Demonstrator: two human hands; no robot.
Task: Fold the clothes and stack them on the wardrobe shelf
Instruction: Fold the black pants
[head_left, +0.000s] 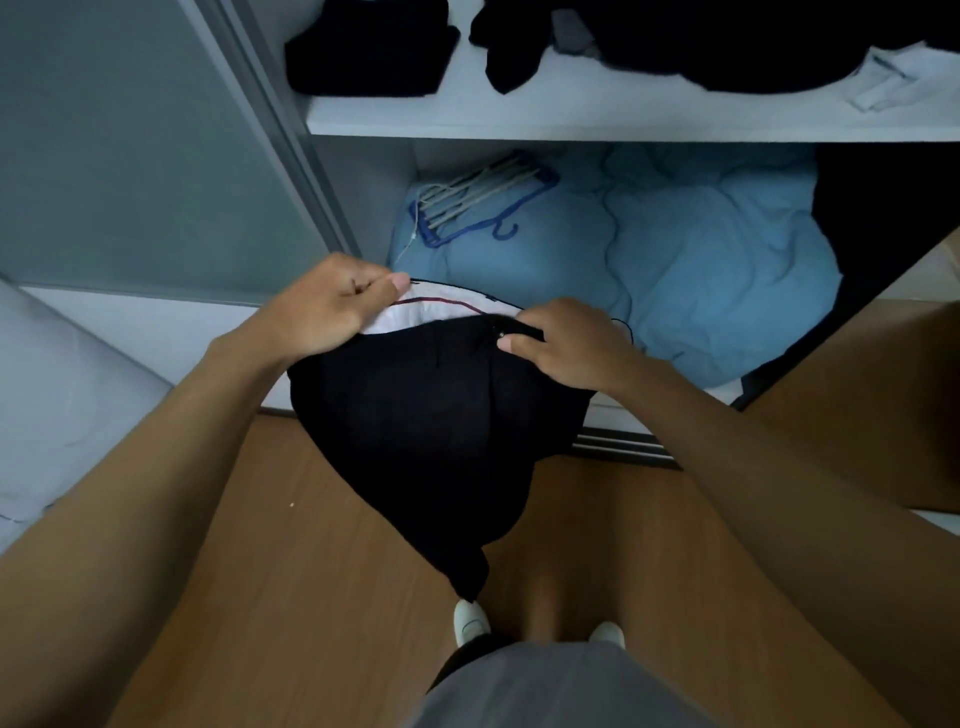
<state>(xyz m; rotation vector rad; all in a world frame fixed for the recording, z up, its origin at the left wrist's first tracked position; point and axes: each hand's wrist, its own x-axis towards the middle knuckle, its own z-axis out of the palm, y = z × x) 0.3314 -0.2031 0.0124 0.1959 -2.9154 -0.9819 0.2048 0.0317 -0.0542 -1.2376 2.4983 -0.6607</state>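
Black garment (436, 415) hangs lengthwise, tip down

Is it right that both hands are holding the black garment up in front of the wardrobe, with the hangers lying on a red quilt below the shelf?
Not quite. The head view shows the hangers lying on a light blue quilt, not a red one. The rest holds: the left hand and right hand both grip the black garment in front of the wardrobe, below the shelf.
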